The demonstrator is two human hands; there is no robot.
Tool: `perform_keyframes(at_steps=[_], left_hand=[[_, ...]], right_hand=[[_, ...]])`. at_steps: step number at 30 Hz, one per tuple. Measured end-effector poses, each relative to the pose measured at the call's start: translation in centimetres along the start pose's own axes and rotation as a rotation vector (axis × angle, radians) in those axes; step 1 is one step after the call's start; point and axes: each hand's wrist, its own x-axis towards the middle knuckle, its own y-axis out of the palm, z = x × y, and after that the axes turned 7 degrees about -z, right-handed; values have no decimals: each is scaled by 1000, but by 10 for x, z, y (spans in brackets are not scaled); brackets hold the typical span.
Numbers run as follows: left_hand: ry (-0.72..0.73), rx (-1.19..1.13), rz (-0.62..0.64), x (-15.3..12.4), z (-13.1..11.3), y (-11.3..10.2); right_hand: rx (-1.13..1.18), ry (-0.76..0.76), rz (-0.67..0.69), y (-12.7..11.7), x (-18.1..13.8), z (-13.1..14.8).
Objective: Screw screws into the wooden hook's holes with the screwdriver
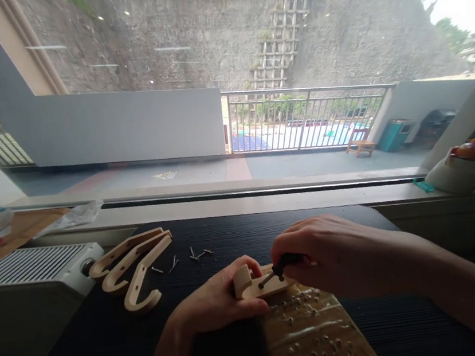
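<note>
My left hand [221,295] grips a pale wooden hook [244,281] by its curved end, pressing it on a tape-wrapped brown board [308,331] dotted with many small holes or screw heads. My right hand [311,250] is closed around the dark handle of a screwdriver [271,278], whose shaft slants down to a hole in the hook. Whether a screw sits under the tip is too small to tell. Left of my hands lie several more wooden hooks [141,288] side by side. Several loose screws [197,255] are scattered between them and my hands.
The black table [89,346] stands against a window sill [172,212]. A white radiator [36,266] is close on the left, with a clear plastic bag [73,215] behind it. A pale pot [461,168] stands at the right end of the sill.
</note>
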Motion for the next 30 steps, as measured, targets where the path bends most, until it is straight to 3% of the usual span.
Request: perform_keyframes(at_steps=[13, 20, 30], left_hand=[[81, -32, -26, 3, 12, 2], [107, -110, -5, 6, 12, 3], [90, -201, -67, 21, 15, 19]], right_hand=[[-138, -174, 149, -17, 17, 29], [-142, -168, 171, -18, 23, 27], [-261, -170, 188, -15, 36, 13]])
